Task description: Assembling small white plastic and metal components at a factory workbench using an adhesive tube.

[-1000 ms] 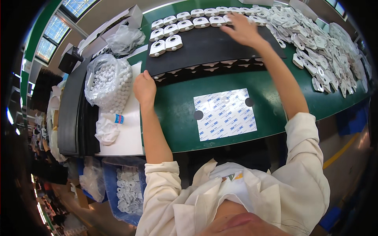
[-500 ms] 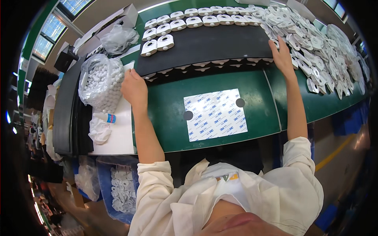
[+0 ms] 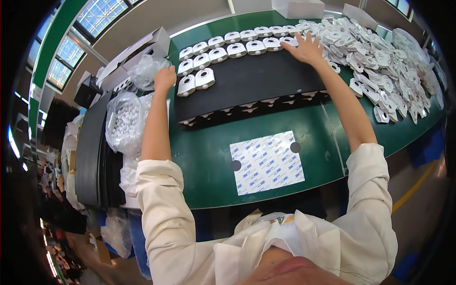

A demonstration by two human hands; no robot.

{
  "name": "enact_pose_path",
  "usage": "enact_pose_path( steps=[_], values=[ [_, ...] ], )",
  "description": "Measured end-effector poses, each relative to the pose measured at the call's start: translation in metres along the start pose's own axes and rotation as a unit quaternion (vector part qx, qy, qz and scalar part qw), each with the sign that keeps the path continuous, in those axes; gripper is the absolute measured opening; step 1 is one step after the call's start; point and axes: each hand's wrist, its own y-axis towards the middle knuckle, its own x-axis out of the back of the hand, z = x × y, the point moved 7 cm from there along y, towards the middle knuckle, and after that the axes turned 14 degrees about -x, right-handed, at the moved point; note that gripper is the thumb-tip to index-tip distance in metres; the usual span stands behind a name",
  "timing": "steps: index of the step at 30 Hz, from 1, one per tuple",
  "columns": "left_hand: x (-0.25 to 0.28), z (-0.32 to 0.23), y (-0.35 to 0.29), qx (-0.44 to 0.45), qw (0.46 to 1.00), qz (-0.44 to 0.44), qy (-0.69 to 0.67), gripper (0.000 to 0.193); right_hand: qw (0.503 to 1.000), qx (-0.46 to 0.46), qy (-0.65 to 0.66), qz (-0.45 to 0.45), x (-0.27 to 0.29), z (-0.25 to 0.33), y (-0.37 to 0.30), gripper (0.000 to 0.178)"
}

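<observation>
Left arm extended forward, nearly straight; left hand (image 3: 165, 78) off the far-left corner of the black board stack (image 3: 266, 73), fingers curled in, overlapping a crumpled clear plastic bag (image 3: 144, 71) in view. Cannot tell whether it grips anything. Right arm slants inward over the stack's right end; right hand (image 3: 306, 50) open, fingers spread, at the right end of the rows of white holed plastic pieces (image 3: 255, 46); contact unclear. Rows line the stack's far side, two more at its left; bare black surface runs to its front edge. Green tabletop (image 3: 209, 166) shows between that edge and a blue-printed white sheet (image 3: 268, 164). Loose pile (image 3: 380, 61) bounds the right side.
</observation>
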Motion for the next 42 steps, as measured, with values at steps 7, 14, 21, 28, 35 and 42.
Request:
enact_pose_path(
  steps=[7, 14, 21, 28, 35, 42],
  values=[
    [-0.009, -0.027, 0.004, 0.021, 0.999, 0.030, -0.011, 0.040, 0.998, 0.038, 0.025, 0.036, -0.017, 0.016, 0.007, 0.089],
    [0.001, -0.036, 0.002, 0.027, 0.999, 0.010, 0.038, 0.037, 0.997, 0.047, 0.019, 0.053, -0.016, 0.019, 0.011, 0.088],
    [0.031, -0.115, 0.006, -0.130, 0.983, -0.048, 0.120, 0.026, 0.997, 0.070, 0.027, -0.006, 0.010, 0.027, 0.007, 0.068],
    [-0.004, -0.236, 0.054, -0.220, 0.975, -0.024, 0.031, 0.030, 0.991, 0.115, -0.006, 0.075, -0.018, 0.051, 0.027, 0.064],
    [-0.030, -0.271, 0.073, -0.229, 0.971, -0.030, 0.067, 0.015, 0.989, 0.103, 0.013, 0.106, -0.029, 0.053, 0.046, 0.067],
    [-0.029, -0.269, 0.077, -0.221, 0.969, -0.036, 0.107, 0.014, 0.998, 0.044, 0.047, -0.002, -0.019, 0.021, 0.082, 0.058]
  ],
)
